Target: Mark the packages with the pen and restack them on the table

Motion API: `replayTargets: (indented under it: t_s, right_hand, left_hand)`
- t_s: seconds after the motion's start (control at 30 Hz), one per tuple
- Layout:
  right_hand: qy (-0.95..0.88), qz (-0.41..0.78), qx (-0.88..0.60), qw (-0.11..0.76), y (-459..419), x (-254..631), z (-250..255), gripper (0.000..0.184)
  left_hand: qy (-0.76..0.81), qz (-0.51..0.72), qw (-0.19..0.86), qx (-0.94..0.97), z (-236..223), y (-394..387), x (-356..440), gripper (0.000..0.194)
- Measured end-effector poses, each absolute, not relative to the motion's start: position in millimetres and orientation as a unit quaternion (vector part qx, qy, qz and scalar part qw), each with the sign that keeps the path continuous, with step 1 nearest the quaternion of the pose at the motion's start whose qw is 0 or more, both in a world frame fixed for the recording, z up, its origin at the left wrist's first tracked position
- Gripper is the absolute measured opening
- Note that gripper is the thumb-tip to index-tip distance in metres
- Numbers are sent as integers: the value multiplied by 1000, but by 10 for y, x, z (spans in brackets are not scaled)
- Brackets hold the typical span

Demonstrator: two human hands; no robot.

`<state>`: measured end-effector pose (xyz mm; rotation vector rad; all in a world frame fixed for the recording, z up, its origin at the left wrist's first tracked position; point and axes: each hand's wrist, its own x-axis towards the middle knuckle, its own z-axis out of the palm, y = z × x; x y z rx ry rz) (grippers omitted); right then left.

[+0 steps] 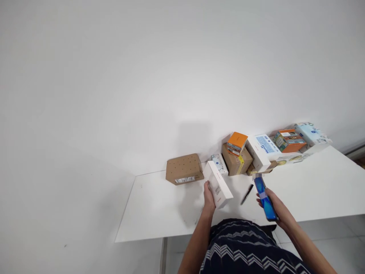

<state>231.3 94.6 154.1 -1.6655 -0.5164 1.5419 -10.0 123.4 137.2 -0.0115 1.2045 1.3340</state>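
A white box (218, 184) with "power bank" lettering is tilted up in my left hand (209, 196), its fingers gripping the lower left side. My right hand (275, 204) is closed round a smartphone (267, 201) with a bright blue screen, held above the table near its front edge. On the tabletop between the two hands lies a dark pen (246, 194). Just behind the white box stands a small patterned box (219, 164), partly hidden by it.
The white table (148, 213) runs along a white wall. A brown carton (184, 169) with a label sits left. Behind are another carton (236, 160) topped by an orange box (237, 142), a white box (258, 154), another orange box (290, 140) and a light-blue box (312, 134).
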Motion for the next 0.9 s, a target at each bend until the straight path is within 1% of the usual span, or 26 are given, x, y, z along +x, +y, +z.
replayTargets:
  t_s: [0.03, 0.07, 0.17, 0.23, 0.3, 0.4, 0.57, 0.73, 0.9]
  right_hand:
    - [-262, 543, -719, 346, 953, 2402, 1341, 68]
    - [-322, 486, -763, 279, 952, 2480, 1154, 67]
    - [-433, 324, -833, 118, 906, 2631, 719, 63]
    - [-469, 238, -849, 48, 870, 2666, 544, 61]
    - [-496, 178, -850, 6, 853, 2665, 435, 60]
    - [-525, 126, -841, -16, 871, 2634, 340, 58]
    - [-537, 88, -839, -9, 904, 2579, 257, 59]
    - [-547, 82, -833, 5, 871, 2579, 228, 60]
    - [-543, 96, -834, 11, 874, 2601, 236, 61]
  left_hand:
    - [531, 582, 616, 27, 1332, 1266, -118, 41]
    - [538, 585, 604, 59, 1293, 1303, -134, 41]
    - [553, 606, 560, 120, 1194, 1439, -175, 40]
    - [562, 611, 533, 165, 1131, 1552, -198, 45]
    - [575, 603, 513, 206, 1061, 1685, -220, 50]
    - [609, 575, 484, 253, 946, 1915, -240, 54]
    - [675, 527, 420, 301, 830, 2301, -189, 54]
    - [723, 506, 329, 336, 853, 2464, -105, 44]
    - [706, 521, 224, 425, 1015, 2260, -251, 30]
